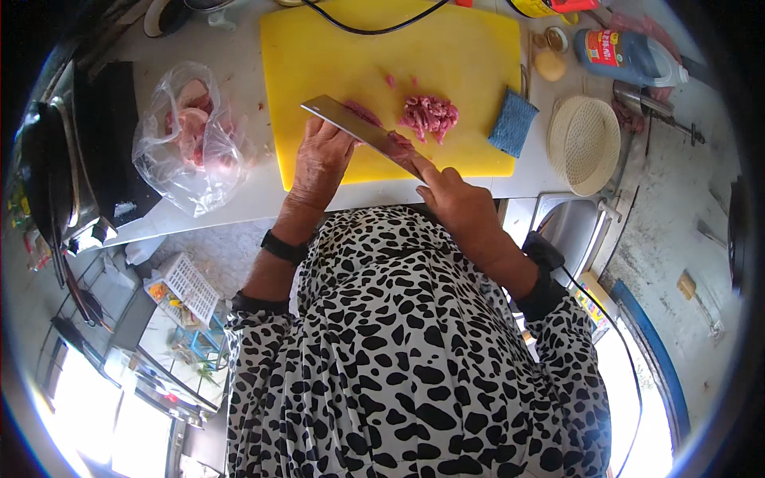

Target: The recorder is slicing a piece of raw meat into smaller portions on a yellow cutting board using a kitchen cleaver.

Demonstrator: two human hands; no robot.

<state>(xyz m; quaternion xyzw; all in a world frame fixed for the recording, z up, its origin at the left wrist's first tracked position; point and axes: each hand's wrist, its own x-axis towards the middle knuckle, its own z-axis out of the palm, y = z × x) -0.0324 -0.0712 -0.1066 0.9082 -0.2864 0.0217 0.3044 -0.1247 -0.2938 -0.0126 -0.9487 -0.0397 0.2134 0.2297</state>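
My right hand (458, 203) is wrapped round the handle of a broad cleaver (339, 117). The blade slants up and left across the near part of a yellow cutting board (478, 48). My left hand (323, 155) is beside the blade, its curled fingers on a piece of raw meat (362, 111); the blade partly hides the fingertips and the meat. Some meat clings to the cleaver close to my right hand. Just right of the blade is a small heap of cut meat strips (430, 117), with a few loose bits beyond it.
Left of the board lies a clear plastic bag (191, 151) with raw meat. A blue cloth (515, 123) rests on the board's right edge, near a cream woven basket (584, 147). A large dark bottle (625, 57) lies at the back right. A black cable (382, 30) crosses the board's far edge.
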